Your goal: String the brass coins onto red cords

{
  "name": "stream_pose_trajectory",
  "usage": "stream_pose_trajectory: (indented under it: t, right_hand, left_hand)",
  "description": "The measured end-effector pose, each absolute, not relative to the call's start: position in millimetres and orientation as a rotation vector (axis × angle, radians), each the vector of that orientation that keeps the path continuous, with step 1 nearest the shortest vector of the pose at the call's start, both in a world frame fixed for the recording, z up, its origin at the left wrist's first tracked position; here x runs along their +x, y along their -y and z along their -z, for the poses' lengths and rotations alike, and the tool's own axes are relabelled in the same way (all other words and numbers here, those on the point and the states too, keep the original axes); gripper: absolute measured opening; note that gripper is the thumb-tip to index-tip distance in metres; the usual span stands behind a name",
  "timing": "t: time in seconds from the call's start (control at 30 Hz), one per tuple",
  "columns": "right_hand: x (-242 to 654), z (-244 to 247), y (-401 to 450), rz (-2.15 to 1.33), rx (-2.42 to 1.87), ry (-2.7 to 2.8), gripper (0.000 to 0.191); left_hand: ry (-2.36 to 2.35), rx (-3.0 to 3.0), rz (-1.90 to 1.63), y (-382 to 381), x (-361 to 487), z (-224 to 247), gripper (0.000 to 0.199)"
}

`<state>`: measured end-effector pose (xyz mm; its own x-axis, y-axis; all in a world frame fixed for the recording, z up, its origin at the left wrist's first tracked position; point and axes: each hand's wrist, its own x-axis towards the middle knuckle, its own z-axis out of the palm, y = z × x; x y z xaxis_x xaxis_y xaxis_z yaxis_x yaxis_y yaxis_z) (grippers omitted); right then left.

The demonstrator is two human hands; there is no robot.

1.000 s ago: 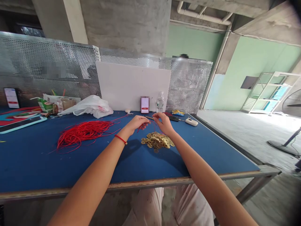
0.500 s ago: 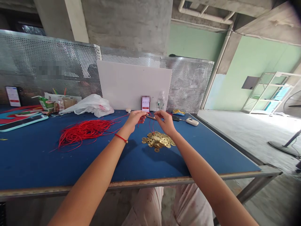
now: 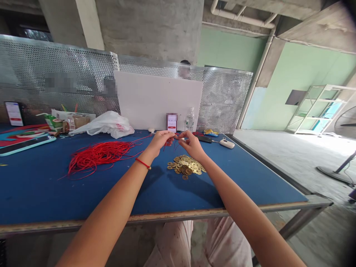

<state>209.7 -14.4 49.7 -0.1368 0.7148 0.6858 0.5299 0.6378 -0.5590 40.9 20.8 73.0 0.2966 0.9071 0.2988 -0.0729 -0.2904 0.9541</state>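
Observation:
My left hand [image 3: 160,142] and my right hand [image 3: 193,144] are raised over the far middle of the table, fingertips almost meeting. Both are closed in a pinch on thin red cord [image 3: 175,147], whose short strands hang between them. Whether something small is also between the fingertips is too fine to make out. Below my right hand lies a pile of brass coins [image 3: 189,165] with holes in the middle. To the left, a loose bundle of red cord [image 3: 101,155] spreads over the blue tabletop [image 3: 111,196], some strands trailing toward my left hand.
A lit phone [image 3: 171,123] and a clear plastic bottle [image 3: 190,119] stand before a white board [image 3: 155,96]. A white plastic bag [image 3: 111,124] lies behind the cord bundle. On the right are a black device [image 3: 204,139] and a white oval object [image 3: 227,143].
My right hand has shifted slightly left, toward my left hand. The red cord that hung down to the coins is now drawn up near my fingers. A head shows above the board.

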Motion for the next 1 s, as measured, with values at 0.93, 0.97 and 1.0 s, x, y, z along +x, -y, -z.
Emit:
stream_pose_trajectory:
  t: [0.93, 0.97, 1.0]
  right_hand:
    - [210.0, -47.4, 14.1, -0.220, -1.140, 1.843, 0.004]
    - [210.0, -47.3, 13.5, -0.246, -1.149, 1.835, 0.004]
    - [209.8, -47.1, 13.0, -0.281, -1.142, 1.830, 0.004]
  left_hand:
    - [-0.809, 1.531, -1.161, -21.3, 40.3, -72.7, 0.023]
    - [-0.816, 1.530, -1.161, -21.1, 40.3, -72.9, 0.022]
    - [-0.821, 1.528, -1.161, -20.9, 40.3, -73.2, 0.022]
